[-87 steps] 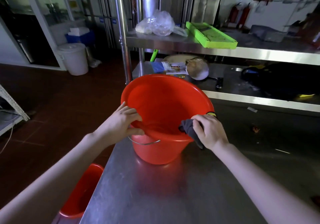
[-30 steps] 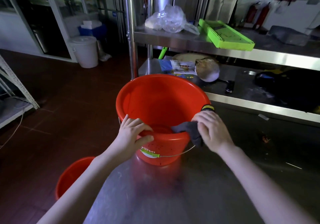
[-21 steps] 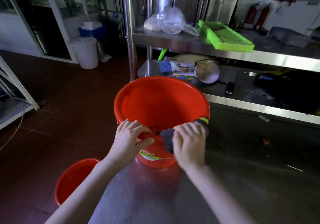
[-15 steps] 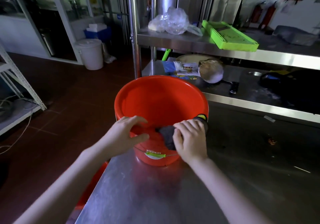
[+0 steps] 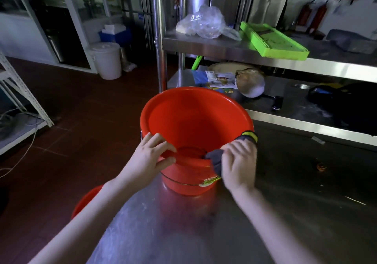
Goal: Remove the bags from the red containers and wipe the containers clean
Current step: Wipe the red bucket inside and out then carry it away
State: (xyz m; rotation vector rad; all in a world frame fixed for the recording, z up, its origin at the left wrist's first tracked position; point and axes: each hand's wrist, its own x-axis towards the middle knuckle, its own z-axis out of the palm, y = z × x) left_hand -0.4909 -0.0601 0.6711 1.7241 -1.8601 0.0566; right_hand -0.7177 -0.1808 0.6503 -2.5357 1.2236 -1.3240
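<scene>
At frame centre, the left hand is gripping the round red plastic bucket's rim, fingers curled over it; the right hand is pinching a dark grey cloth against it. Brace firmly and wipe the whole rim.

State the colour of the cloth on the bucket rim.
Dark grey cloth with a yellow band; head view.
</scene>
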